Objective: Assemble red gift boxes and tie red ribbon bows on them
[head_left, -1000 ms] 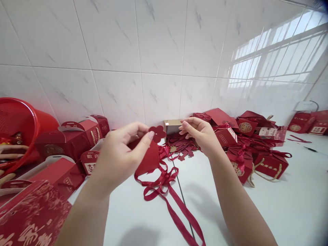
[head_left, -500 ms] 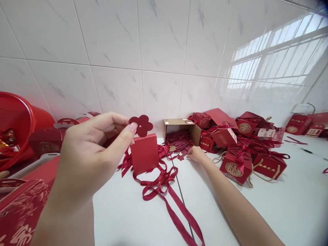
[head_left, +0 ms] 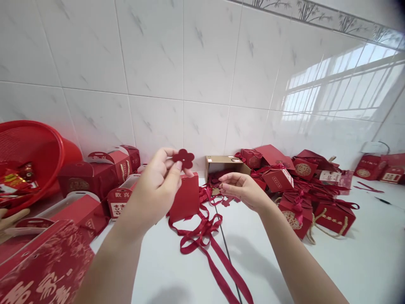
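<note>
My left hand (head_left: 160, 190) pinches a dark red flower-shaped paper cutout (head_left: 184, 160) with a small hole in its middle, between thumb and fingers. Just behind that hand a plain red paper box (head_left: 186, 198) stands upright on the table. My right hand (head_left: 243, 189) is raised a little over the table, thumb and fingertips pinched together on something tiny, too small to name. Behind it is a brown cardboard carton (head_left: 226, 159) lying on its side, with dark red cutouts inside. A few more flower pieces (head_left: 226, 202) lie below my right fingers.
Long red ribbons (head_left: 202, 236) trail across the white table. Finished-looking red gift boxes (head_left: 292, 215) are heaped at the right. More boxes (head_left: 90, 177) and a red plastic basket (head_left: 57, 143) holding wrapped sweets stand at left. What looks like another person's fingers (head_left: 11, 221) show at the left edge.
My right hand has lifted from the cutouts at the carton's mouth and come up, pinching something tiny. My left hand, still with the flower cutout, appears farther right. The view has shifted.
</note>
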The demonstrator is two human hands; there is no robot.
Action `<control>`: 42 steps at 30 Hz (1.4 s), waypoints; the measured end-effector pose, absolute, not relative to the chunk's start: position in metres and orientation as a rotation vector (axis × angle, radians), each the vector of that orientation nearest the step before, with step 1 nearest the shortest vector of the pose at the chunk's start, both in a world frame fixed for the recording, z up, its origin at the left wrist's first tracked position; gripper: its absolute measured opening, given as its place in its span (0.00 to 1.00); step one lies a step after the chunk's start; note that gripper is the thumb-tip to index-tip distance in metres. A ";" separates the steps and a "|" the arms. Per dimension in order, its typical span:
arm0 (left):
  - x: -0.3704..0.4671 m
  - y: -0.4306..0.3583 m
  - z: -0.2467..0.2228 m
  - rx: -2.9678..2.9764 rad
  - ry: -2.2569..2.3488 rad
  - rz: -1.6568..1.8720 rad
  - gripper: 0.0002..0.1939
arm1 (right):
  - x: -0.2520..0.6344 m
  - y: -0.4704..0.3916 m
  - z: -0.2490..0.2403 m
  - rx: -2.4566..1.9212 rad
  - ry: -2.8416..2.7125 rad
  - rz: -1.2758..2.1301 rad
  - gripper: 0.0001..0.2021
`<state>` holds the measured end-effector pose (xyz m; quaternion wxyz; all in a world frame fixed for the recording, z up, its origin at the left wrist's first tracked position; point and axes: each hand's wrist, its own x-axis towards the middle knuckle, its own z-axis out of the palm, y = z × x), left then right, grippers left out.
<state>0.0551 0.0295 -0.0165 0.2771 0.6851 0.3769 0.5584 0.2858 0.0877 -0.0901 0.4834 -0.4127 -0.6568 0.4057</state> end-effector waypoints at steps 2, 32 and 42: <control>0.061 0.023 -0.016 1.812 0.920 1.489 0.09 | 0.275 0.063 -0.076 -0.720 -1.500 1.138 0.11; 0.076 -0.010 -0.026 2.274 0.444 1.432 0.15 | 0.255 -0.026 -0.057 -0.434 -1.585 0.615 0.12; 0.083 -0.010 -0.031 2.174 0.402 1.529 0.13 | 0.251 -0.028 -0.058 -0.395 -1.515 0.533 0.12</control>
